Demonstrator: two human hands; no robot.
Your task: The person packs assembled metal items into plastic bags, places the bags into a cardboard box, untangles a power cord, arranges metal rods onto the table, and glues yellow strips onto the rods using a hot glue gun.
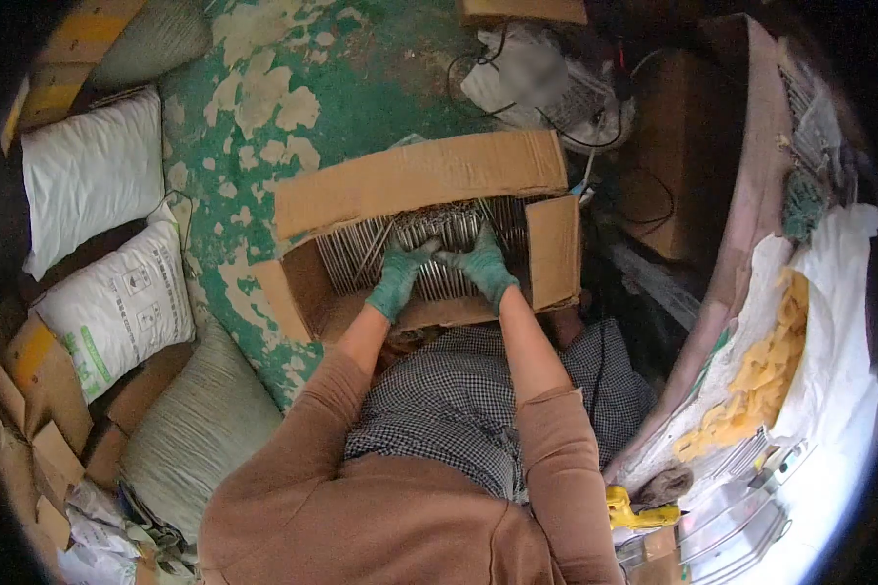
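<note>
Metal rods (338,261) lie packed inside the cardboard box (419,180). Near the box's middle, the gloved left hand (398,278) and right hand (482,263) grip a bunch of them from either side, thumbs nearly meeting across it; the fingertips are hard to make out.

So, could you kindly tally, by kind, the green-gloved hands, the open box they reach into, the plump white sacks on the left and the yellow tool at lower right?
Green-gloved hands, left hand and right hand: 2
Open brown cardboard box holding thin silvery metal rods: 1
Plump white sacks: 2
Yellow handheld tool: 1
Total: 6
</note>
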